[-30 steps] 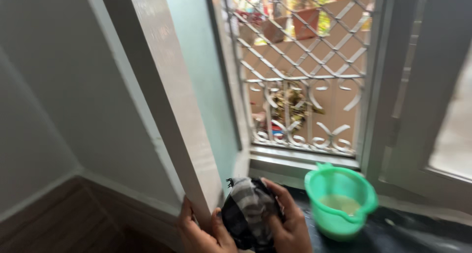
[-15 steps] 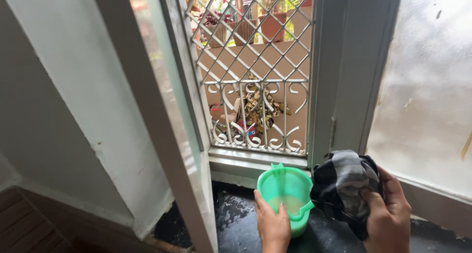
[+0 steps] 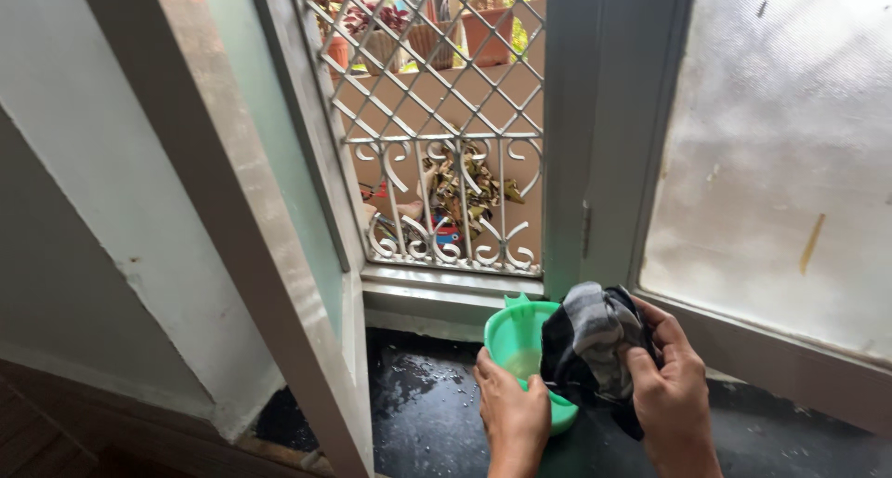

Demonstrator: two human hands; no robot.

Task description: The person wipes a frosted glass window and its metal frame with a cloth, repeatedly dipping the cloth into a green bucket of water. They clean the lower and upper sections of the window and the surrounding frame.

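Cloth, striped black and grey, sits bunched in right hand, fingers closed round it, just over green mug on dark wet ledge. Left hand wraps the mug's near wall. Cloth looks soft, limp, probably damp; best gripped as a wad. Mug likely light, slick plastic with liquid inside; hold by rim or wall. Compared with half a second ago, cloth is closer over the mug, view shifted right.

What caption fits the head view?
Left hand steadies a green mug while right hand holds a bunched cloth over it.
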